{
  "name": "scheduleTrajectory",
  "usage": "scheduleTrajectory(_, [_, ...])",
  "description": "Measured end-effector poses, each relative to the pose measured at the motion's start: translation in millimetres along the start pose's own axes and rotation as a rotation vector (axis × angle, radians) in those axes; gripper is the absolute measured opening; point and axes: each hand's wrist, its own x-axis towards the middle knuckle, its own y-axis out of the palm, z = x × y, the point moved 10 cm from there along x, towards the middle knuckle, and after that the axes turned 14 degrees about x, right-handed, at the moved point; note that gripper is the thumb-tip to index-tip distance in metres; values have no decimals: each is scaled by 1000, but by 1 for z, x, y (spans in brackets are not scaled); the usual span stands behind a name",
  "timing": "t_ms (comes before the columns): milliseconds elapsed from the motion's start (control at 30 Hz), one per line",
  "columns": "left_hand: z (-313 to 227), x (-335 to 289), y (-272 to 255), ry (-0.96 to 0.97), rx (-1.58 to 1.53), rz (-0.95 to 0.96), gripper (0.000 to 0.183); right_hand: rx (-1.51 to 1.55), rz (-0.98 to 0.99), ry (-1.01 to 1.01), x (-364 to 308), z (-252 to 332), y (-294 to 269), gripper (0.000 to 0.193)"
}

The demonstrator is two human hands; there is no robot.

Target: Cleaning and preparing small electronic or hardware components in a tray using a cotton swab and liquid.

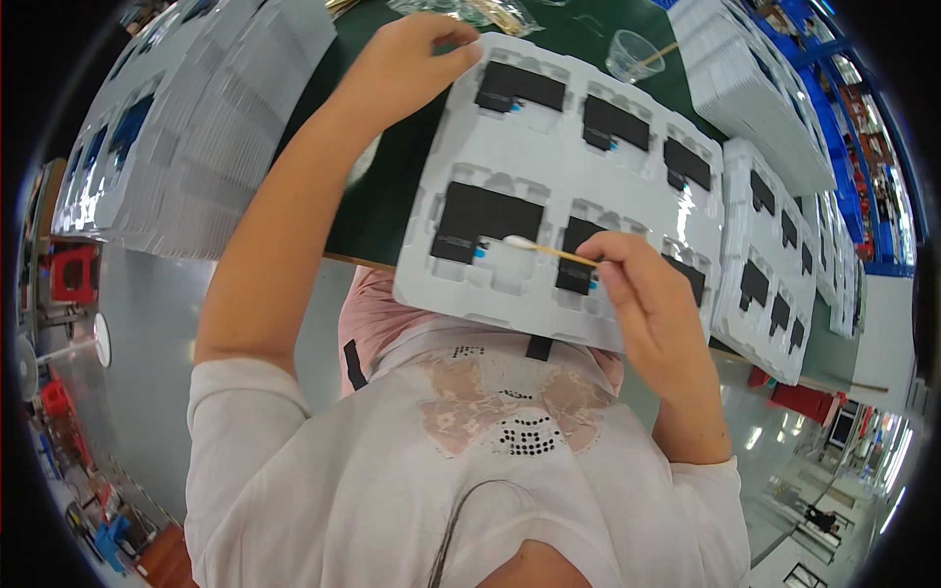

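Note:
A white plastic tray (559, 167) with moulded pockets lies tilted across the table's front edge. Flat black rectangular parts (490, 213), each with a narrower tab and a small blue piece, sit in its pockets. My left hand (412, 61) is bent at the tray's far left corner, thumb and fingers gripping the rim. Between the thumb and fingers of my right hand (642, 294) is a cotton swab (559, 253) with a thin yellowish stick. Its white tip points left, close beside the near-left black part. My right hand partly covers the parts at the near right.
Tall stacks of white trays stand left (211, 118) and far right (750, 83). More filled trays (769, 265) lie to the right. A clear plastic cup (627, 57) holding a stick stands on the dark green table (377, 211), near plastic bags (470, 12). Blue shelving (833, 59) rises beyond.

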Motion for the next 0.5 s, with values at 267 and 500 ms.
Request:
scheduleTrajectory(267, [10, -6, 1, 79, -67, -395, 22, -249, -28, -128, 30, 12, 30, 9])
scheduleTrajectory(500, [18, 3, 1, -137, -163, -158, 24, -154, -100, 27, 41, 1, 31, 9])
